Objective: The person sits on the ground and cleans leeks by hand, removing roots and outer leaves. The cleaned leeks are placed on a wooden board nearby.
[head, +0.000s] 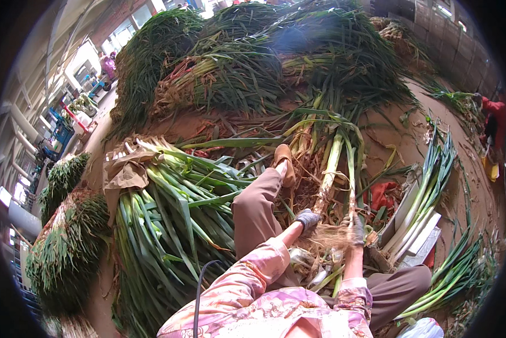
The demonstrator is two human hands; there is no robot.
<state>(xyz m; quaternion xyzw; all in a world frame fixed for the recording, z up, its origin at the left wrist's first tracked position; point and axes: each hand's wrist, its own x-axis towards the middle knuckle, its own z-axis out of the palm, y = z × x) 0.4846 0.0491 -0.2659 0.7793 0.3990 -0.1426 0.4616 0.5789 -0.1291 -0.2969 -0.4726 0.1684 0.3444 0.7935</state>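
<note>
My left hand [308, 220], in a grey work glove, is closed around the root end of a thick green onion stalk [330, 173]. The stalk still wears dry, peeling outer skin. Close beside it my right hand [355, 230], also gloved, grips the lower end of a thinner green onion stalk [351, 169]. Both stalks point away from me, their leaves bending over at the far end. Brown fibrous roots [327, 236] hang between the hands, partly blurred. Peeled skins and stalk scraps [316, 270] lie below them, between my legs.
Clean white-stemmed onions [422, 198] rest on a pale support at right. A large leafy bundle [173, 211], partly under brown cloth [128, 171], lies left. Tall onion heaps [236, 63] rise ahead. A red-sleeved person [494, 114] works at far right. A red cloth [381, 195] lies nearby.
</note>
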